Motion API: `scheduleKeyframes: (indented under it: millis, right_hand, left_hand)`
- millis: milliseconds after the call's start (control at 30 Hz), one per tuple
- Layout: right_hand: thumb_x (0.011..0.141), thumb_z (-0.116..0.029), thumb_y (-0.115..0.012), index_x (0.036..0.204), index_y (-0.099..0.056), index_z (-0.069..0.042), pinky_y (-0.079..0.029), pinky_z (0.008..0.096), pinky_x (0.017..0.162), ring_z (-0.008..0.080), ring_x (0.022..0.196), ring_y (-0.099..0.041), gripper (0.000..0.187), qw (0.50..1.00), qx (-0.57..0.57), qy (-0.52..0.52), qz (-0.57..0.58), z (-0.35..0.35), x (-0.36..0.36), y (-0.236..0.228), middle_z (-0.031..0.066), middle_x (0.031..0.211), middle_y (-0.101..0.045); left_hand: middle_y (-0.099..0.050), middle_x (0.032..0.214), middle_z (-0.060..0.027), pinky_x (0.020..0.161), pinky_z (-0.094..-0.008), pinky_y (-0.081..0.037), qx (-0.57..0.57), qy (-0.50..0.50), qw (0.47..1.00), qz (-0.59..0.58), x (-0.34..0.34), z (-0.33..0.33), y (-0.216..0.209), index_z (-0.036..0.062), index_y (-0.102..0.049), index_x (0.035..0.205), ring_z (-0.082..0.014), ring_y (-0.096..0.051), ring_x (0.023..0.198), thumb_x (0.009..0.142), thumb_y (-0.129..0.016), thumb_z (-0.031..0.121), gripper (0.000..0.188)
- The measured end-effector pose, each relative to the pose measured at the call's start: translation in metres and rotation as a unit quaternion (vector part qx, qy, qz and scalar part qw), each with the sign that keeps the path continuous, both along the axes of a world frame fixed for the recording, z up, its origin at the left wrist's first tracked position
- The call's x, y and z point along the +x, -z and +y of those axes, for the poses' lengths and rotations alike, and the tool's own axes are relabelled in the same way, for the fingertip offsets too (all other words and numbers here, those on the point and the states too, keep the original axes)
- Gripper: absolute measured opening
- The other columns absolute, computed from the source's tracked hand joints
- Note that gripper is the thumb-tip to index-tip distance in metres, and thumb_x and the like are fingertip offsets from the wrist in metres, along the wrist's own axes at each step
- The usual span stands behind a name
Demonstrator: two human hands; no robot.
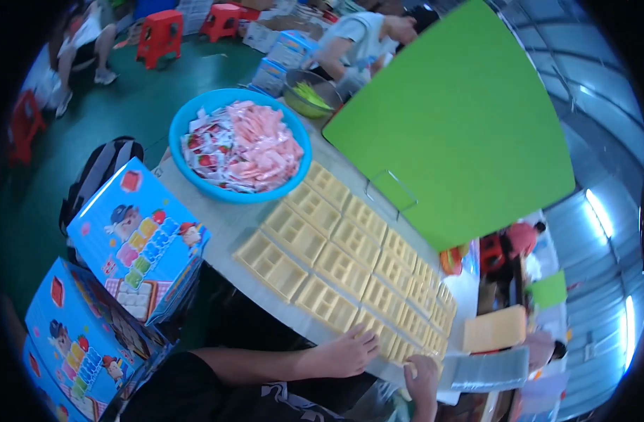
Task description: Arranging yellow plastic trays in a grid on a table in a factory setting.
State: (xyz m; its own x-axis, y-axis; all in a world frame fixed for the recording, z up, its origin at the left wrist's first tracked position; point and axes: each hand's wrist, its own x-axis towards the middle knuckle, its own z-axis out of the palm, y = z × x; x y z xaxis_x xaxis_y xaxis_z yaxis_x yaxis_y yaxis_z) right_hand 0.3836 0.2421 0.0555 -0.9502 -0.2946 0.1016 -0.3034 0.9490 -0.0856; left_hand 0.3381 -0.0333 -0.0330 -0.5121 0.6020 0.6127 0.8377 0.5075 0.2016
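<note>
Pale yellow plastic trays (pixel 339 264), each divided into several compartments, lie in close rows across the table. My left hand (pixel 346 352) rests at the near edge of these rows, its fingers slightly spread over the rim of a near tray (pixel 373 329). Further right, my right hand (pixel 422 376) is closed, with its fingers curled beside the trays at the near right corner. Whatever may be in that hand is hidden. The tray compartments look bare.
A blue basin (pixel 180 165) of pink and strawberry-printed packets stands at the table's far left. Blue printed cartons (pixel 143 232) are stacked at left. A green board (pixel 455 126) rises behind the trays. Stacked clear trays (pixel 491 369) lie right. Another person (pixel 350 42) works beyond.
</note>
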Motion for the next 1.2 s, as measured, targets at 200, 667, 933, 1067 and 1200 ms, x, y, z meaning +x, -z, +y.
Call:
scheduleKeyframes:
  millis: [200,667,933,1067,1200]
  right_hand:
    - [0.097,-0.023,-0.067,0.108,-0.070,-0.004,-0.051,0.0440,0.092,0.0343,0.103,-0.067,0.022,0.998,0.050,-0.039,-0.011,-0.017,-0.012,-0.026,0.0161,0.106,-0.072]
    - [0.091,-0.018,-0.072,0.107,-0.072,-0.005,-0.050,0.0450,0.097,0.0352,0.106,-0.067,0.020,0.997,0.020,-0.047,-0.056,-0.037,-0.039,-0.029,0.0173,0.108,-0.072]
    - [0.089,-0.017,-0.069,0.098,-0.070,-0.006,-0.050,0.0424,0.086,0.0310,0.092,-0.068,0.015,0.997,0.003,-0.047,-0.067,-0.038,-0.021,-0.019,0.0116,0.095,-0.072]
    - [0.089,-0.018,-0.070,0.099,-0.071,-0.005,-0.050,0.0450,0.086,0.0344,0.092,-0.067,0.016,0.999,-0.017,-0.027,-0.032,-0.037,-0.008,-0.018,0.0140,0.095,-0.071]
    - [0.084,-0.011,-0.071,0.100,-0.069,-0.005,-0.049,0.0461,0.090,0.0365,0.098,-0.064,0.017,0.999,-0.020,-0.020,-0.044,-0.045,0.001,-0.023,0.0130,0.101,-0.070]
  left_hand:
    - [-0.058,0.102,-0.0068,0.097,-0.0409,-0.040,0.051,0.011,0.999,-0.008,0.002,0.003,0.003,0.0036,-0.062,0.101,-0.0241,-0.052,0.105,0.086,-0.062,0.032,0.032]
    - [-0.056,0.092,-0.0059,0.094,-0.0394,-0.041,0.113,0.005,0.994,-0.004,-0.005,0.013,0.013,0.0063,-0.060,0.090,-0.0228,-0.053,0.098,0.083,-0.062,0.027,0.022]
    - [-0.059,0.097,-0.0068,0.088,-0.0386,-0.040,0.068,0.011,0.997,-0.035,0.002,0.001,0.001,0.0062,-0.065,0.097,-0.0235,-0.055,0.101,0.084,-0.062,0.029,0.027]
    - [-0.059,0.101,-0.0110,0.095,-0.0447,-0.043,0.099,0.037,0.991,-0.084,0.000,0.003,-0.001,0.0066,-0.061,0.100,-0.0299,-0.056,0.105,0.083,-0.065,0.026,0.026]
    - [-0.061,0.114,-0.0140,0.098,-0.0484,-0.043,0.047,0.047,0.984,-0.167,-0.006,-0.011,-0.018,0.0066,-0.062,0.113,-0.0346,-0.056,0.111,0.086,-0.065,0.024,0.033]
